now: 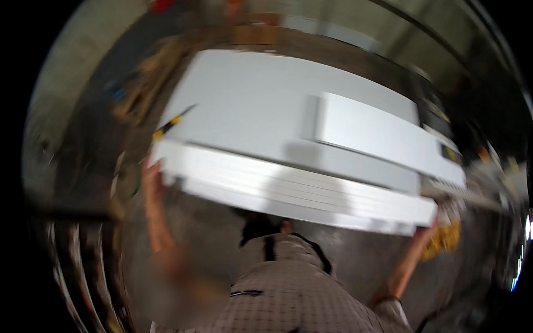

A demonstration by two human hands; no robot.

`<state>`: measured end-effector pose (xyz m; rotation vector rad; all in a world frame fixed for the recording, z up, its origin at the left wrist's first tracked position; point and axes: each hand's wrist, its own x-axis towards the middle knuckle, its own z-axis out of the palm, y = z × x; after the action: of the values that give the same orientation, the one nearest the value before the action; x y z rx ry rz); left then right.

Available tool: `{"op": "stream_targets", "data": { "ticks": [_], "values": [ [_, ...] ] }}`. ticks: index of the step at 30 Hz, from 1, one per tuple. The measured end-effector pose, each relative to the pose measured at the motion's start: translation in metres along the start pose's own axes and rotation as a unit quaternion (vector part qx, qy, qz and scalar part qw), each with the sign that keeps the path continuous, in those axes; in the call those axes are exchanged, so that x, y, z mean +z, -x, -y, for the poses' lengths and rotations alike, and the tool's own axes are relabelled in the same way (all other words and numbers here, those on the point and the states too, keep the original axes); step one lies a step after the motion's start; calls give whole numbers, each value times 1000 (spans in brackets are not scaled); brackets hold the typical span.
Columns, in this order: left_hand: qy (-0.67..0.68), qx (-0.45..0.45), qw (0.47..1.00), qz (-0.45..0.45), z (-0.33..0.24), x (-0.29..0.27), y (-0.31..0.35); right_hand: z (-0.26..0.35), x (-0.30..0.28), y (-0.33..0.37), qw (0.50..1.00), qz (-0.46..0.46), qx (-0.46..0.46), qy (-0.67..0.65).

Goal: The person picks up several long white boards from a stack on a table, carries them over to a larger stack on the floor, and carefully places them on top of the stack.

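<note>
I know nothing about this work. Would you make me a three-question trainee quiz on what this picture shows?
1. True or false: the left hand and the right hand are at opposite ends of the stack of white boards.
2. What lies on the large white panel near its left edge? A) a black and yellow tool B) a red cup C) a coiled rope
3. Fill in: a smaller white ____ lies on top of the large panel, toward the right.

Key
1. True.
2. A, the black and yellow tool.
3. Board: the smaller white board.
</note>
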<state>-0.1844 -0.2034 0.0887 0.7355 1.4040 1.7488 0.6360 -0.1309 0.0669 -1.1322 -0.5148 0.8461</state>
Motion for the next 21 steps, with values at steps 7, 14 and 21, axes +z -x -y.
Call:
{"op": "stream_targets", "data": {
  "ticks": [7, 14, 21],
  "values": [
    [0, 35, 999, 17, 10, -75, -8, -15, 31, 12, 998, 42, -12, -35],
    [-14, 57, 996, 62, 12, -58, -10, -1, 35, 37, 999, 1, -41, -8],
    [-8, 67, 995, 71, 9, -58, -13, -5, 49, 35, 999, 0, -50, -1]
  ]
}}
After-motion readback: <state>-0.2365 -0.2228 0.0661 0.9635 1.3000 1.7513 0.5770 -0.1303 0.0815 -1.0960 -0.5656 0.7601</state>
